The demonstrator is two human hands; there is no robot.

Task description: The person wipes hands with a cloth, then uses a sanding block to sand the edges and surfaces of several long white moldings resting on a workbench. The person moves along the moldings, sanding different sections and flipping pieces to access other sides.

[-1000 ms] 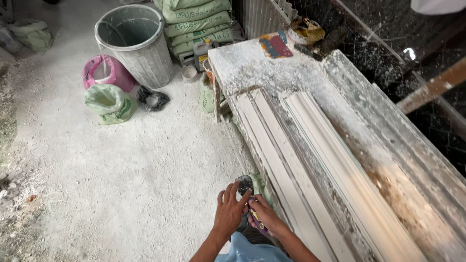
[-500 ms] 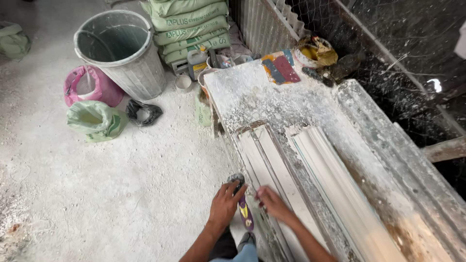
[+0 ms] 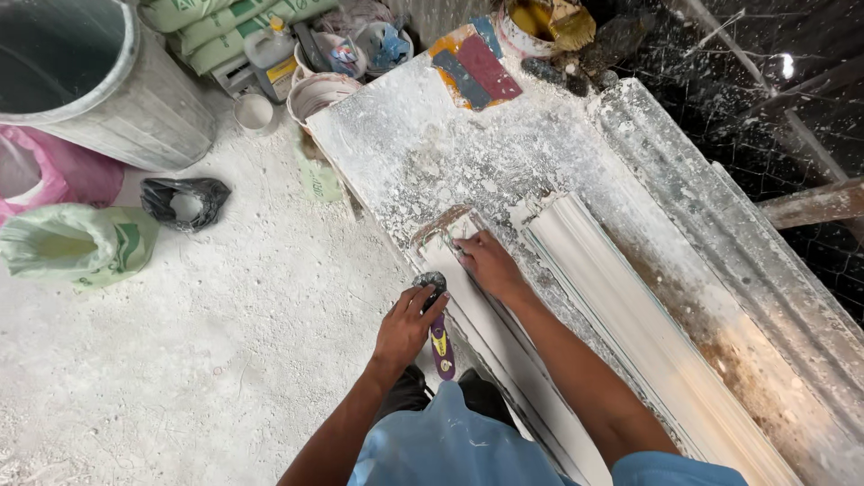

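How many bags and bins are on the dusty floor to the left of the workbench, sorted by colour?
Grey bin: 1
Pink bag: 1
Green bag: 1
Black bag: 1
Total: 4

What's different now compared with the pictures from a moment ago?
Both hands have slid up along the white moulding strip to its far end: the right hand now presses flat there, and the left hand keeps its grip on the purple-handled tool beside it. The bin, bags and second moulding stayed put.
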